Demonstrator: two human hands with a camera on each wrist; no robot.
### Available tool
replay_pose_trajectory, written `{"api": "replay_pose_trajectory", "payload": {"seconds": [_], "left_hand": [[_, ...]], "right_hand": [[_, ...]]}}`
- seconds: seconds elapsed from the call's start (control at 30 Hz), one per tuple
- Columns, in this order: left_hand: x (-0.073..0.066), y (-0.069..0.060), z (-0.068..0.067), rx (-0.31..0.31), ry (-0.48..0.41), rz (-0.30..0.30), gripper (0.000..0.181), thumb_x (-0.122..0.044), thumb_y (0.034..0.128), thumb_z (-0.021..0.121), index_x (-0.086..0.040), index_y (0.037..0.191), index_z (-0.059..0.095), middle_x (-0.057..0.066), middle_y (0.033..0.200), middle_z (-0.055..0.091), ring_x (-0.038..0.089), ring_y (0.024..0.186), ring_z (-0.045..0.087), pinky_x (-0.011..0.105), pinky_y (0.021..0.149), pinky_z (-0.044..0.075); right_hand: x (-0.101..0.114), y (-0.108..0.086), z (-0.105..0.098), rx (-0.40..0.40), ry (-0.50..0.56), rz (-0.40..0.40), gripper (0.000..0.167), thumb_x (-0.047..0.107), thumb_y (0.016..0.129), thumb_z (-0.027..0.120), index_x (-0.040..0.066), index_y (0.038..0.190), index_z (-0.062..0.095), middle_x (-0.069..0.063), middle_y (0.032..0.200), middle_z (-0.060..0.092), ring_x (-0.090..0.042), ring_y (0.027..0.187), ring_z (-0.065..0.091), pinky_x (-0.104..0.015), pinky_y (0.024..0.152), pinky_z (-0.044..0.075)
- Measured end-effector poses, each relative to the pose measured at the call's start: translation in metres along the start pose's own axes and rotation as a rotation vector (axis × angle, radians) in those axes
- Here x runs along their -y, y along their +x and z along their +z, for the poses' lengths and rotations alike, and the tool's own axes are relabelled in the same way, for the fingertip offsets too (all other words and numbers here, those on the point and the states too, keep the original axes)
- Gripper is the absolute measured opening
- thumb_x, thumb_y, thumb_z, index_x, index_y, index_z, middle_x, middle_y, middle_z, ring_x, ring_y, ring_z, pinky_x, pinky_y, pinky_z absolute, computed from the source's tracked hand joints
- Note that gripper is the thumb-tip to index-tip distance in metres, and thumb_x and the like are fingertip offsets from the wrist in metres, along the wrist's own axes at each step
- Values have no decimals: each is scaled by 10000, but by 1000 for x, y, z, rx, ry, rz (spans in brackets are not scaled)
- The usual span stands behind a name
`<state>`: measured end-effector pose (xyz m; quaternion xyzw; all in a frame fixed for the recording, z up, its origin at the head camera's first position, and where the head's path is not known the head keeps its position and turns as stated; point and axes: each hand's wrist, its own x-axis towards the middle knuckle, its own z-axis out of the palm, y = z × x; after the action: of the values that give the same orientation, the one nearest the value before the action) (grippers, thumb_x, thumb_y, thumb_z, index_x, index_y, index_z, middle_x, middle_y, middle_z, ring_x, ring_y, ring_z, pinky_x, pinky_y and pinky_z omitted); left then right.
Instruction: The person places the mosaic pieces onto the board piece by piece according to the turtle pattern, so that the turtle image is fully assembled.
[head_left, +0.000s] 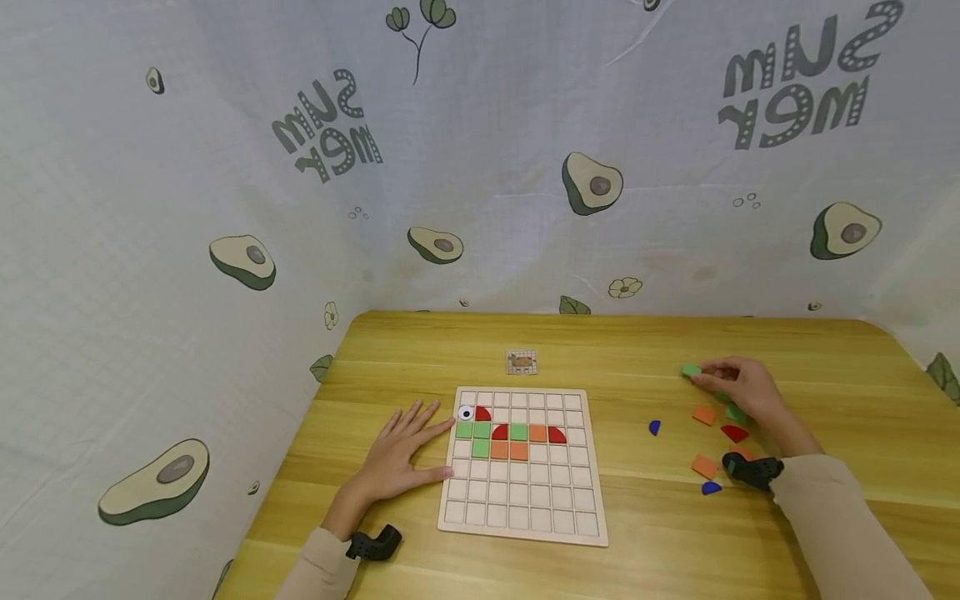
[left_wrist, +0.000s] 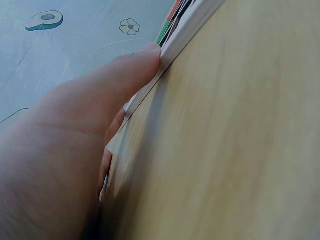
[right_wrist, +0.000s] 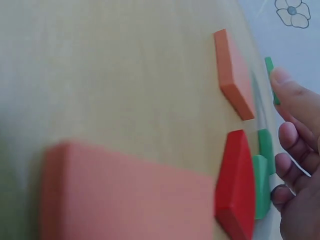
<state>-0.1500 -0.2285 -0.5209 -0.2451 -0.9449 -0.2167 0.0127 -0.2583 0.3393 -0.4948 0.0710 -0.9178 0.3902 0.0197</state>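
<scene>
My left hand point(head_left: 401, 454) lies with fingers spread on the table, its thumb and index finger touching the left edge of a wooden grid board point(head_left: 525, 537). In the left wrist view the thumb point(left_wrist: 135, 67) meets the board's edge. On the board sit an eye tile point(head_left: 466, 412), red quarter-round tiles, and green and orange squares. At the right, my right hand point(head_left: 746, 387) pinches a green tile point(head_left: 691, 370) between thumb and fingers, above the table; the right wrist view shows this tile point(right_wrist: 269, 65) edge-on. Loose green tiles point(right_wrist: 261, 185) lie beneath that hand.
A small picture card point(head_left: 522, 362) lies behind the board. Right of the board are loose orange tiles point(head_left: 703, 415), a red tile point(head_left: 734, 433) and blue half-round pieces point(head_left: 655, 427). A printed curtain point(head_left: 510, 275) hangs behind the table point(head_left: 375, 358).
</scene>
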Motion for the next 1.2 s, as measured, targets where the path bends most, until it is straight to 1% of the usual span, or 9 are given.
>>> {"api": "replay_pose_trajectory", "payload": {"seconds": [0.13, 0.3, 0.4, 0.6, 0.7, 0.8, 0.97, 1.03, 1.2], "left_hand": [[0, 0, 0, -2, 0, 3, 780, -679, 871, 603, -350, 1545, 389, 31, 1645, 219, 317, 1512, 122, 579, 1182, 69], [0, -2, 1, 18, -2, -8, 783, -685, 871, 597, -357, 1548, 378, 19, 1649, 202, 294, 1517, 98, 564, 1189, 51], [0, -2, 1, 34, 3, -22, 787, -701, 871, 582, -371, 1551, 361, -1, 1654, 182, 267, 1521, 74, 542, 1195, 29], [0, -2, 0, 33, 2, -21, 795, -699, 873, 582, -361, 1555, 355, 6, 1654, 176, 274, 1521, 68, 548, 1195, 25], [0, -1, -1, 33, 5, -20, 794, -696, 872, 584, -356, 1555, 361, 11, 1654, 178, 281, 1520, 72, 552, 1194, 27], [1, 0, -1, 25, 8, -16, 793, -699, 871, 583, -355, 1553, 367, 14, 1654, 184, 285, 1520, 78, 552, 1194, 29], [2, -1, 0, 6, 6, -3, 789, -701, 869, 585, -353, 1548, 383, 23, 1651, 196, 299, 1517, 96, 563, 1189, 51], [2, -1, -1, 11, 0, -6, 789, -700, 869, 586, -358, 1549, 376, 16, 1654, 186, 293, 1519, 87, 556, 1191, 44], [1, -1, -1, 33, -7, -14, 790, -686, 877, 587, -357, 1557, 355, 7, 1657, 167, 275, 1521, 62, 544, 1195, 20]], "right_hand": [[6, -3, -4, -16, 4, -14, 429, 245, 971, 683, -143, 1150, 650, -116, 845, 575, -125, 666, 427, -257, 531, 391], [18, -8, -6, -56, -4, -60, 372, 221, 977, 674, -130, 1101, 670, -88, 776, 508, -157, 647, 392, -275, 504, 340], [30, -11, -6, -75, -21, -96, 345, 217, 976, 675, -110, 1086, 680, -84, 771, 503, -164, 655, 393, -278, 495, 323], [59, -20, 0, -103, -24, -181, 292, 178, 950, 709, -95, 1052, 701, -71, 791, 526, -138, 693, 406, -265, 520, 312], [76, -26, 7, -104, -9, -200, 266, 165, 946, 712, -81, 1048, 706, -65, 801, 522, -134, 709, 407, -270, 529, 303], [91, -31, 17, -80, 21, -213, 247, 157, 950, 706, -64, 1059, 701, -68, 827, 509, -144, 720, 406, -261, 509, 314], [110, -40, 36, -73, 36, -272, 169, 75, 909, 736, -49, 1018, 704, -47, 820, 491, -127, 712, 399, -238, 518, 313], [116, -43, 44, -84, 33, -287, 147, 49, 884, 754, -40, 991, 709, -31, 801, 495, -118, 704, 404, -238, 535, 306], [130, -50, 64, -72, 49, -296, 141, 30, 845, 783, -21, 955, 710, -4, 780, 505, -114, 689, 415, -234, 537, 312]]}}
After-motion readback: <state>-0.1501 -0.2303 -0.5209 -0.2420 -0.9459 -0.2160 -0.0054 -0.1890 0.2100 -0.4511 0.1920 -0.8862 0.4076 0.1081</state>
